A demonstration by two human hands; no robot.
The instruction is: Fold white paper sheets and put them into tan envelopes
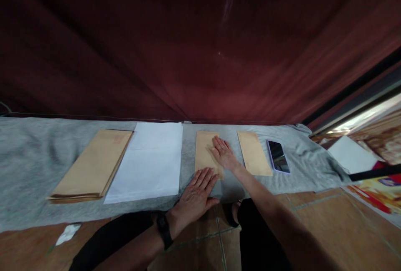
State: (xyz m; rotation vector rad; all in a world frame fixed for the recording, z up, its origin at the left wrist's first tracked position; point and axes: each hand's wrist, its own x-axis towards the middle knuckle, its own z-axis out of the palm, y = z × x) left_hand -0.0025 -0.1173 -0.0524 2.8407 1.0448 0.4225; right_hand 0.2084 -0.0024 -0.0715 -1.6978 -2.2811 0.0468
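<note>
Brown kraft paper forms the slim envelope point(205, 148) that lies flat on the grey cloth point(28, 158), its long axis running away from the person. Both hands touch it: the right hand point(224, 153) lies along its right side, fingers nearly straight and spread a little, fingertips toward the far right corner; the left hand point(199, 187), below a black wristband point(164, 231), sets its extended fingertips on the near end, thumb held apart. Neither hand grips anything; both press or rest flat. From the left fingers most of the envelope stretches ahead, while from the right fingers its bare part lies leftward. Left of the envelope are white paper sheets point(150, 162), then a stack of larger kraft envelopes point(92, 162); to its right, another small envelope point(255, 154), then a smartphone point(277, 154).
</note>
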